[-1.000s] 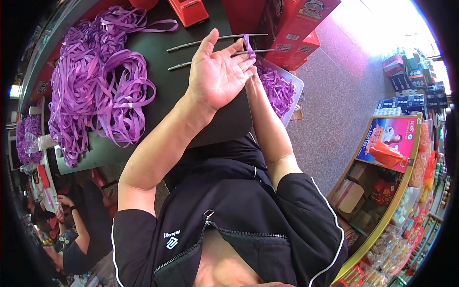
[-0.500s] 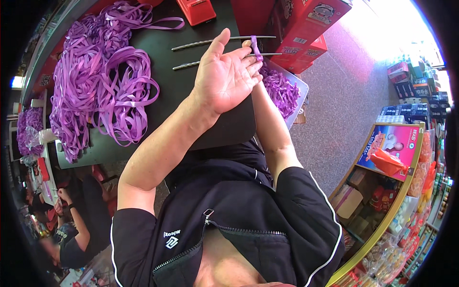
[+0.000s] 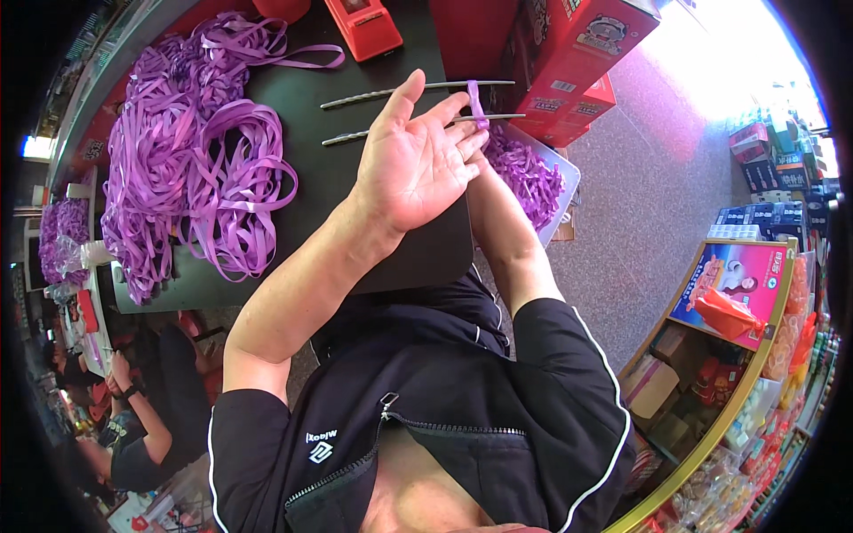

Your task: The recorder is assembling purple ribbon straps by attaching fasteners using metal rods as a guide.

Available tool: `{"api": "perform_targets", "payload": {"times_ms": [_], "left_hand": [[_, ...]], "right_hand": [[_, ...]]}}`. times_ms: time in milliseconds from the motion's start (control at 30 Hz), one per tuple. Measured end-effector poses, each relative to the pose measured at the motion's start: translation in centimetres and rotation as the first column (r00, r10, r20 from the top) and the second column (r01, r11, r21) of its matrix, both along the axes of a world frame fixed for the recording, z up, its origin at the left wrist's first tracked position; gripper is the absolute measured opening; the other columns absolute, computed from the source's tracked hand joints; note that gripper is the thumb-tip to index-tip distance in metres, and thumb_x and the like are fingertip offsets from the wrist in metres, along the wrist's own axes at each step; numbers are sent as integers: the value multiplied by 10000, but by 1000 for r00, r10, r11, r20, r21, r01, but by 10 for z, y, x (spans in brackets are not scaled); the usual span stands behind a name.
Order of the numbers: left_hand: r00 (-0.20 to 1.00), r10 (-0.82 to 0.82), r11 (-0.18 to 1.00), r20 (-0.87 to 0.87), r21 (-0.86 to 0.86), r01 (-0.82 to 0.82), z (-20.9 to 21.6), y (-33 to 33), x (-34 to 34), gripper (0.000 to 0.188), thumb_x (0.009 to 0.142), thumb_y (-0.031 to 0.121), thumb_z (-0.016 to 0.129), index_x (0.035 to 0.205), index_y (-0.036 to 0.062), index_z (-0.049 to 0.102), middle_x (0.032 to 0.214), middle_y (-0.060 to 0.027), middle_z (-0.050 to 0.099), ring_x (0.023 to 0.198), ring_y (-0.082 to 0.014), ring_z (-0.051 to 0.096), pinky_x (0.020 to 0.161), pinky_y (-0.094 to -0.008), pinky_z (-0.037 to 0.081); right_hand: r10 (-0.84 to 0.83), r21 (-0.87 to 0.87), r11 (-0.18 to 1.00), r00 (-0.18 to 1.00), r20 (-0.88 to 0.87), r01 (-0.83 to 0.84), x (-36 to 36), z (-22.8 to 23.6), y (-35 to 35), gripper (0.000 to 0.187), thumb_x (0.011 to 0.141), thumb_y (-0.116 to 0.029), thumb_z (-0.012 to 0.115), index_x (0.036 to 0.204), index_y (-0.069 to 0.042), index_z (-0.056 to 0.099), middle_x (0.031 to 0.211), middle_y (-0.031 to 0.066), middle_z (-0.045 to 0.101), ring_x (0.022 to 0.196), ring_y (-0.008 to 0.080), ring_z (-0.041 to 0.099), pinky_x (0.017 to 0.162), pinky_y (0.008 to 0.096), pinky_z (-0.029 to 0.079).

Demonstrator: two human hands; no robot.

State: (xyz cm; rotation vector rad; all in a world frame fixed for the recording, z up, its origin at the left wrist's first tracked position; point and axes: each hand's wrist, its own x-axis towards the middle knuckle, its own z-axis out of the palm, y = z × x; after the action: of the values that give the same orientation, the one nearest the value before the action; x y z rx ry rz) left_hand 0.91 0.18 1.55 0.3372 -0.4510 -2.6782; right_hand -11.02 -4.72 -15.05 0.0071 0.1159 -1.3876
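One black zip-front top point(image 3: 355, 355) with white piping was nearest, and bare forearms point(image 3: 306, 289) reached out from its short sleeves. The left hand point(image 3: 410, 169) was turned with its palm toward the view, its thumb standing well away from the rest, its index finger stretched out and the other fingers closer together and lightly bent. The right hand point(image 3: 481, 167) was mostly hidden behind the left one's fingers, so I could not tell whether its own were spread or pinching. At the left fingertips a purple ribbon band point(image 3: 475, 99) crossed two metal rods point(image 3: 373, 94) near their smooth right ends; whether the fingertips touched it was unclear. The rods ran side by side, apart, twisted toward their left ends, the lower partly covered by the left hand. Beneath them spread a dark table point(image 3: 306, 169), with a large tangled ribbon heap point(image 3: 155, 133) on its left part. To the right, a pale plastic bin point(image 3: 567, 191) held short ribbon pieces point(image 3: 530, 182). Farther out were a red device point(image 3: 366, 28) and red cartons point(image 3: 555, 62). Beyond the speckled floor point(image 3: 622, 195) stood a display case point(image 3: 653, 373); away to the left, a co-worker point(image 3: 147, 431) wore a dark wristband.
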Motion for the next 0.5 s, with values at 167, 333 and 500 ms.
{"api": "perform_targets", "payload": {"times_ms": [167,333,500], "left_hand": [[1000,21,999,-4,25,-21,-1,-1,3,900,887,562,452,1484,70,-6,1502,-297,-61,1424,-353,-58,1129,-488,-25],[998,62,997,6,43,-62,1,2,5,906,882,549,483,1486,184,-86,1501,-281,-116,1425,-353,-59,1129,-480,-37],[997,71,996,25,51,-72,0,5,2,931,874,556,487,1481,175,-107,1506,-267,-124,1429,-327,-72,1124,-469,-77]], "right_hand": [[21,45,999,996,-92,-16,0,5,1,98,887,-150,568,943,-77,603,772,66,598,607,160,577,543,333,530],[-39,291,941,909,-415,174,-27,15,31,97,892,-141,556,945,-74,600,767,69,592,590,160,567,532,334,524],[-642,-211,472,170,-748,856,-91,40,94,156,864,-177,622,810,-36,586,661,-15,503,535,68,467,513,234,416]]}}
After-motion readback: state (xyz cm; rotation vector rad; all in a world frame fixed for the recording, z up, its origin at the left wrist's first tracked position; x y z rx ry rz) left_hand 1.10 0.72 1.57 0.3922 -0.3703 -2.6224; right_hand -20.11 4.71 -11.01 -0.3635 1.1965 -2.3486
